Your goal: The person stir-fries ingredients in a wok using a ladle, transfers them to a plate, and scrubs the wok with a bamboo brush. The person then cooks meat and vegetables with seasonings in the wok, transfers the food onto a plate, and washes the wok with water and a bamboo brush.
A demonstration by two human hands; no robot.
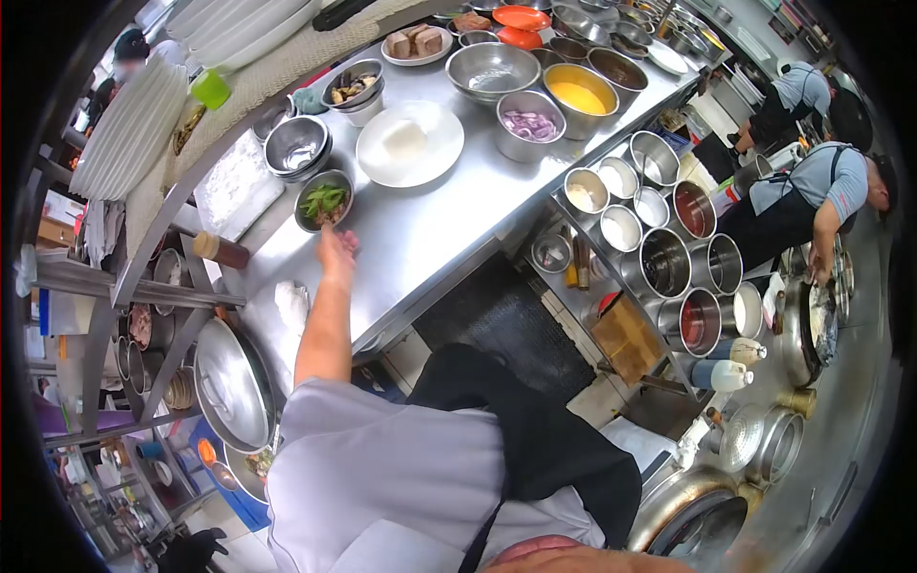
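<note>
My left hand (337,251) reaches across the steel counter to a small metal bowl (304,218). Its fingers are closed at the near rim, where they seem to grip the bowl; the exact hold is partly hidden. Inside lie cut green vegetables (325,200) and some brownish pieces, perhaps meat. Right beside the bowl is a white plate (442,160) with a pale patch in its middle. Stacked empty metal bowls (296,143) stand just behind. My right hand is out of the frame.
A bowl of sliced purple onion (530,125) and a pot of yellow liquid (581,94) stand farther back. A brown bottle (220,250) and a large lidded pan (232,384) are on the left. Several metal pots (666,262) fill a right-hand shelf. A co-worker (793,196) stands beyond.
</note>
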